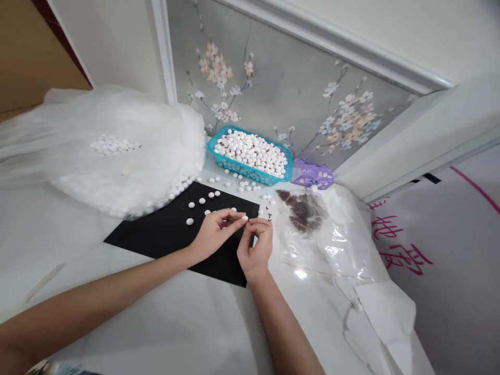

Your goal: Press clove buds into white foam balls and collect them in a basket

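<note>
My left hand (214, 233) pinches a small white ball (245, 219) between thumb and forefinger, above the right part of a black sheet (156, 237). Close against that ball, my right hand (255, 247) has its thumb and fingers pressed together; what they hold is too small to make out. Several white balls (189, 222) lie on the black sheet, left of and behind my left hand. Behind the hands stands a blue basket (250, 172) full of white balls with brown bits among them. More loose balls lie on the table in front of it.
A large translucent bag (128, 177) of white balls fills the back left of the white table (148, 312). On the right lies a clear bag (344, 250) with small brown pieces (302, 208), near a purple packet (313, 174) and white paper (386, 312). A wall rises behind.
</note>
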A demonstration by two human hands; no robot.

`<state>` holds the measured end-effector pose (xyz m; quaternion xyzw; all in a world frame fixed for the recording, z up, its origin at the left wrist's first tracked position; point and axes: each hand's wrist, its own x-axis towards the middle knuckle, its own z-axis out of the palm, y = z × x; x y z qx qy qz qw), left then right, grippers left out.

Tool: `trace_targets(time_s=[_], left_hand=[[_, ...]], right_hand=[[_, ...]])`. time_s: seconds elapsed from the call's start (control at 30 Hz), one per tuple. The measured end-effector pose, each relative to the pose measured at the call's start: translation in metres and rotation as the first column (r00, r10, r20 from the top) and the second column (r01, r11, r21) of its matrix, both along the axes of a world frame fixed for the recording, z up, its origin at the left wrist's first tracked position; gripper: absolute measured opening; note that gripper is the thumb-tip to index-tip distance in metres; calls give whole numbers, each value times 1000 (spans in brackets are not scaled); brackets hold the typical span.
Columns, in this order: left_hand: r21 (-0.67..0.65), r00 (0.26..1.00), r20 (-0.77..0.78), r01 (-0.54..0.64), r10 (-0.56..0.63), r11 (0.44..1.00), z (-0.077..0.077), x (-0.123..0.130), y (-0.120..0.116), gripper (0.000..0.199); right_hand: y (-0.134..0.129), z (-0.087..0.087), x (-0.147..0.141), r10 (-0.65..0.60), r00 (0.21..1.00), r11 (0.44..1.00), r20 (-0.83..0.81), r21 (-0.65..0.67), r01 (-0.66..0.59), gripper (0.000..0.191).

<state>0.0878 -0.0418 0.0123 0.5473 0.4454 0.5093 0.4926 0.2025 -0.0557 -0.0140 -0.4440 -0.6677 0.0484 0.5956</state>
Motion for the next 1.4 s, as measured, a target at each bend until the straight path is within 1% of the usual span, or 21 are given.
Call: trace_targets(time_s=[0.23, 0.5, 0.67, 0.8, 0.97, 1.07, 1.2, 1.33, 1.4], left_hand=[[-2, 1000, 2, -3, 3, 1000, 0, 0, -1, 20], [4, 1000, 12, 2, -2, 1000, 2, 0, -1, 19], [-7, 1000, 14, 3, -3, 1000, 0, 0, -1, 22], [5, 1000, 4, 14, -14, 1000, 1, 0, -1, 20], [15, 1000, 10, 18, -18, 1000, 1, 0, -2, 17], [22, 999, 5, 35, -35, 999, 0, 0, -2, 17], [40, 995, -51, 83, -81, 996, 2, 0, -2, 19], [44, 992, -90, 94, -90, 995, 5, 1, -3, 19], [42, 992, -98, 80, -76, 996, 5, 1, -3, 20]], right_hand=[[1, 0, -1, -17, 1000, 997, -5, 73, 18, 19], [0, -6, 0, -3, 996, 1000, -85, -21, 1, 18], [0, -5, -1, 36, 995, 999, -88, -20, -37, 22], [2, -4, -1, 57, 995, 998, -79, -35, -60, 27], [1, -2, 0, 83, 992, 994, -94, -62, -89, 23], [-1, 2, 0, 79, 981, 989, -177, -112, -100, 19], [-1, 9, 1, 10, 934, 962, -358, -252, -106, 10], [2, 16, 5, -1, 881, 914, -473, -359, -191, 14], [3, 17, 6, -36, 882, 920, -471, -360, -155, 15]])
